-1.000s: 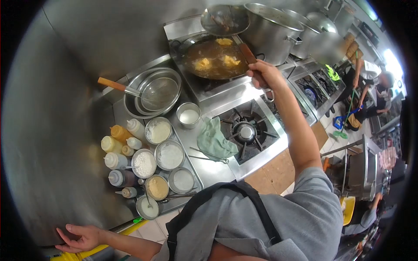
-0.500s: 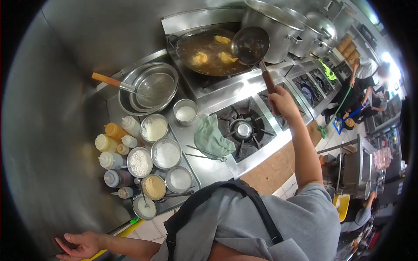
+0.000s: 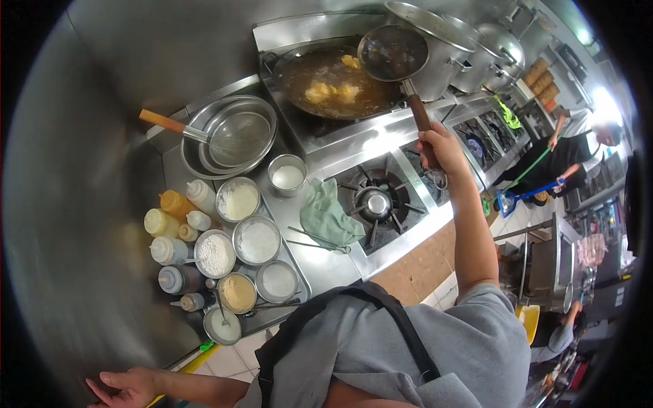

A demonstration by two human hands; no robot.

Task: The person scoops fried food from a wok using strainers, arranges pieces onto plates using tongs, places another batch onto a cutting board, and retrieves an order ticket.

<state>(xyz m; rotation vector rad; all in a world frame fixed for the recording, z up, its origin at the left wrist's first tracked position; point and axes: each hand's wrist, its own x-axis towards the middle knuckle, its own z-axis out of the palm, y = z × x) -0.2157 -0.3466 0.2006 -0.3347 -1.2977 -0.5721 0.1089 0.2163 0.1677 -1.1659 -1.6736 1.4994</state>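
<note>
My right hand (image 3: 443, 148) is wrapped round the brown handle of a strainer (image 3: 394, 56). The strainer's dark round bowl hangs over the right side of a wide wok (image 3: 299, 76) of brown oil. Several golden fried pieces (image 3: 333, 91) float in that oil, two of them close together and another (image 3: 351, 62) nearer the bowl. Down at the lower left, my left hand (image 3: 128, 389) is held out to the side with its fingers apart and nothing in it.
Large steel pots (image 3: 435, 41) stand right of the wok. A burner (image 3: 375, 202) and a green cloth (image 3: 328, 212) are nearer me. Left are a wood-handled sieve (image 3: 238, 139), sauce bottles (image 3: 170, 250) and powder bowls (image 3: 257, 240). People (image 3: 578, 146) with long-handled tools are at the right.
The strainer's bowl has risen slightly and come away from the fried pieces. Two pieces have drifted closer together. My left hand has barely moved.
</note>
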